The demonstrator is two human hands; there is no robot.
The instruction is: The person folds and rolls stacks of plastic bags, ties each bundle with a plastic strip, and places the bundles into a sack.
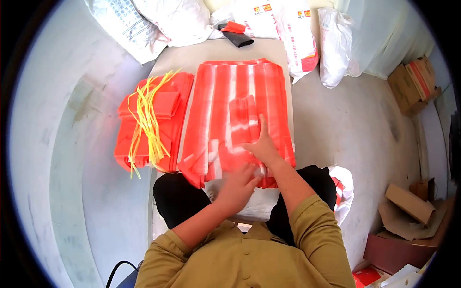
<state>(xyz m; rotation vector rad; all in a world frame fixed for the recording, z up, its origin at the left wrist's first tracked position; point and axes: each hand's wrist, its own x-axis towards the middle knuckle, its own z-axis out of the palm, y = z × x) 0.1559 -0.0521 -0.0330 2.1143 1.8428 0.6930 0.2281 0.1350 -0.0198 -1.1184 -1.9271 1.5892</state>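
Note:
A stack of red-and-white striped plastic bags (216, 96) lies on a board before me. On top of it sits a narrow folded striped plastic bag (244, 115). My right hand (264, 144) rests against the folded bag's lower right side, thumb and fingers spread. Near the stack's front edge is my left hand (236, 187), slightly blurred, its fingers stretched toward the bags. Nothing shows in its grasp. To the left lies a pile of folded red plastic bags (129, 139), with a bundle of yellow strips (150, 122) laid across it.
White printed sacks (257, 19) stand behind the board (180, 55), with a black-and-red roll (237, 36) near its far edge. Cardboard boxes (410, 86) are at the right, and more cardboard (408, 211) lies lower right. A white bag (343, 192) stands by my right knee.

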